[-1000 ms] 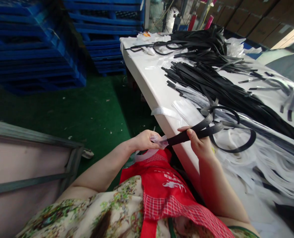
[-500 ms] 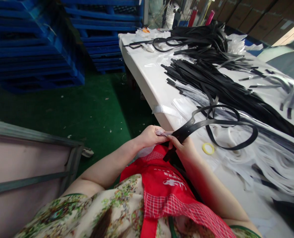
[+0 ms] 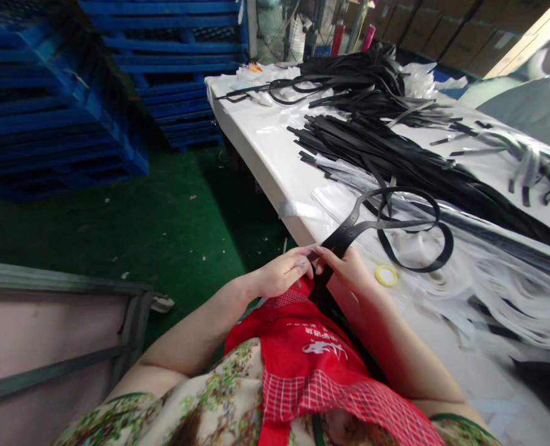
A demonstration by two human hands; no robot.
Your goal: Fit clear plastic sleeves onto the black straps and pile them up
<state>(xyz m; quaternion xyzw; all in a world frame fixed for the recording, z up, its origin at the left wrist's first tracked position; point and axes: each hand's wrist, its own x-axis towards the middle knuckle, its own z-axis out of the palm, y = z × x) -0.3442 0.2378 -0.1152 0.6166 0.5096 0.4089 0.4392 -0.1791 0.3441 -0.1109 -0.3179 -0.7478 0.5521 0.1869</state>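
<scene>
A black belt (image 3: 344, 232) with small holes runs from my hands over the table edge, its far part curling in loops on the table. My right hand (image 3: 352, 269) is closed round the belt near its end, with the thumb on top. Beside it, my left hand (image 3: 282, 272) has its fingers curled and pinched at the belt's edge, on what looks like a thin strip of clear plastic film. The fingertips partly hide that film. A short dark end of the belt hangs below my right hand, before the red apron (image 3: 298, 334).
On the white table (image 3: 266, 148) lie a pile of black belts (image 3: 396, 148), white strips (image 3: 442, 279) and a yellow ring (image 3: 386, 275). Blue pallets (image 3: 173, 62) stand beyond the green floor (image 3: 177, 217). A metal-framed panel (image 3: 47, 334) is at my left.
My left hand has turned and moved slightly right and down, so the crumpled film shows less. The belt's loops have shifted a little left in view as the camera turned.
</scene>
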